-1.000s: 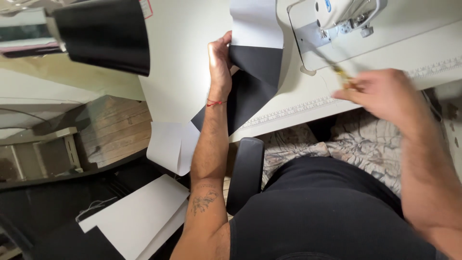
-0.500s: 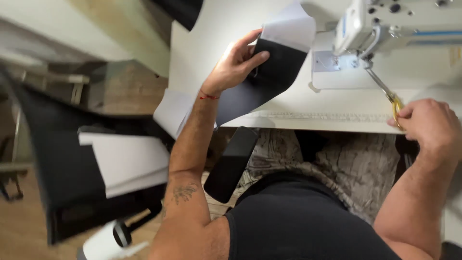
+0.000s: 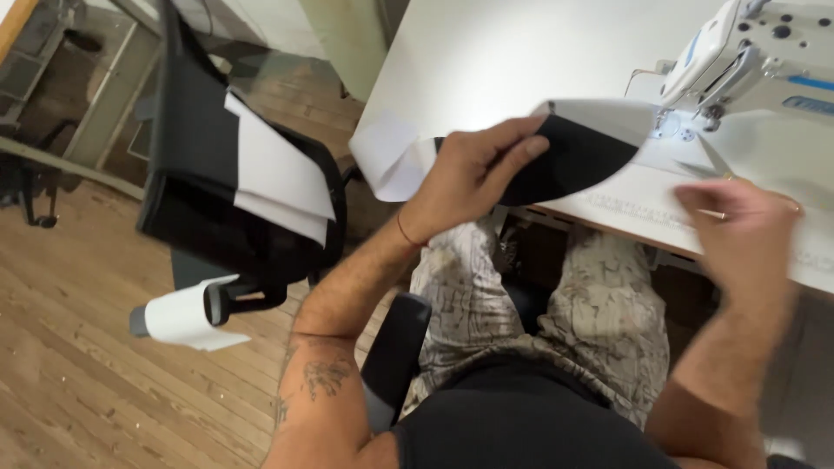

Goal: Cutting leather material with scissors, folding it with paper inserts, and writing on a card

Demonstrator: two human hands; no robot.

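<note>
Left hand (image 3: 473, 178) grips a curved black-and-white fabric piece (image 3: 578, 148), fingers closed over its near left edge, thumb side hidden beneath. That piece arches up off the white table (image 3: 486, 61), its white face on top and its black underside showing toward the near side; its far right tip reaches close to the needle area of the white sewing machine (image 3: 756, 52) at the far right. Right hand (image 3: 738, 230) sits near the right end of the table's near edge, blurred, fingers curled around a thin pair of snips (image 3: 717, 169) whose blades point toward the machine.

Loose white fabric (image 3: 391, 161) droops over the table's left corner, just beside the left wrist. Most of the tabletop to the far left of the machine is bare and flat. The table's near edge runs diagonally from that corner down to the right, above the person's patterned trousers (image 3: 599, 304).

Left of the person stands a black chair (image 3: 200, 148) piled with black cloth and white sheets (image 3: 278, 174); a white roll (image 3: 182, 317) sticks out at its near side. A black armrest (image 3: 395, 356) lies close against the left elbow. Wooden plank floor (image 3: 78, 347) spreads out to the near left. A blue label patch on the machine's right side is too small to make out.
</note>
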